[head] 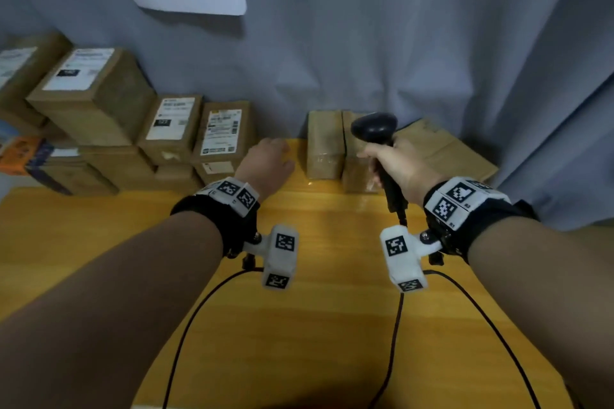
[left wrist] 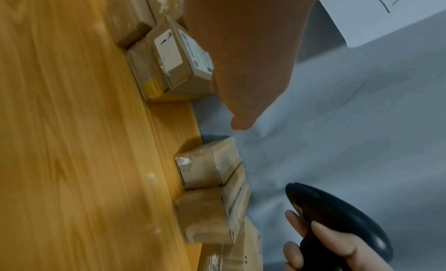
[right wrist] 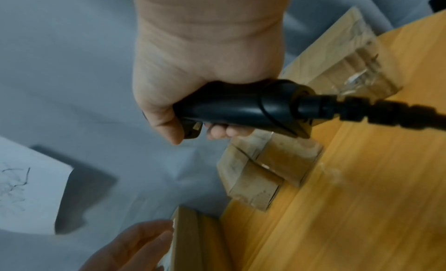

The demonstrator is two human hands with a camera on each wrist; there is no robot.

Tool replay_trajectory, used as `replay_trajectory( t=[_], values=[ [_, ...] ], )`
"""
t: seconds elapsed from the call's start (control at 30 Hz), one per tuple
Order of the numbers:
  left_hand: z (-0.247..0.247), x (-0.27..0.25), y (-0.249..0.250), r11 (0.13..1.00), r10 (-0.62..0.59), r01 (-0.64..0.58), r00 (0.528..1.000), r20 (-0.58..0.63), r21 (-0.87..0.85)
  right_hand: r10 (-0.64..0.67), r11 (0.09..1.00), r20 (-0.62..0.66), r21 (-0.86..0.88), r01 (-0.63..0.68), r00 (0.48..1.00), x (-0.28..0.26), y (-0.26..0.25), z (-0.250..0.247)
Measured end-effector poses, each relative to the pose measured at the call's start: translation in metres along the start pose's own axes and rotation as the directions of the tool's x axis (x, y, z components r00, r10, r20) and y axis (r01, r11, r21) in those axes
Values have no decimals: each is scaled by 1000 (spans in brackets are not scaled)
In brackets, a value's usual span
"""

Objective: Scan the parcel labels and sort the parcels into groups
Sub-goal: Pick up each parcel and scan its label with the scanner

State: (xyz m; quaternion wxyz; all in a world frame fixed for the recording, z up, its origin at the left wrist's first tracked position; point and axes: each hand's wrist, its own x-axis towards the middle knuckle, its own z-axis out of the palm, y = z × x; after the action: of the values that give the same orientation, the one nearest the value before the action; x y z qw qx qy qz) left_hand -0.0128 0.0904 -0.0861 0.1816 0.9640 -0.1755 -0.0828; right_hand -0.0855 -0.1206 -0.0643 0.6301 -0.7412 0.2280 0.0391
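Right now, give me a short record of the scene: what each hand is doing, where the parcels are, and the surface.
left hand: open, holds nothing, between the two parcel groups
right hand: grips black scanner
labelled parcels: stacked at left, labels up
plain parcels: at right by the curtain
surface: yellow wooden table
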Motion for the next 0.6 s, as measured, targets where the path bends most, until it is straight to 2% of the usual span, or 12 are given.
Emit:
replay_trajectory(
  t=[0.17,0.27,0.4,0.6],
  values=[
    [22,0,26,999,-40,41,997,73,-9,-24,999,-164,44,32,986,12,14,-38],
    [32,11,30,997,-71,73,993,97,-16,-63,998,-241,-29,57,968,27,22,-51],
    [50,34,29,994,-111,112,986,125,-6,-91,987,-211,-149,60,973,50,30,-56],
    [73,81,35,990,-134,124,979,156,74,-53,979,-206,-201,10,977,81,42,-42]
  ],
)
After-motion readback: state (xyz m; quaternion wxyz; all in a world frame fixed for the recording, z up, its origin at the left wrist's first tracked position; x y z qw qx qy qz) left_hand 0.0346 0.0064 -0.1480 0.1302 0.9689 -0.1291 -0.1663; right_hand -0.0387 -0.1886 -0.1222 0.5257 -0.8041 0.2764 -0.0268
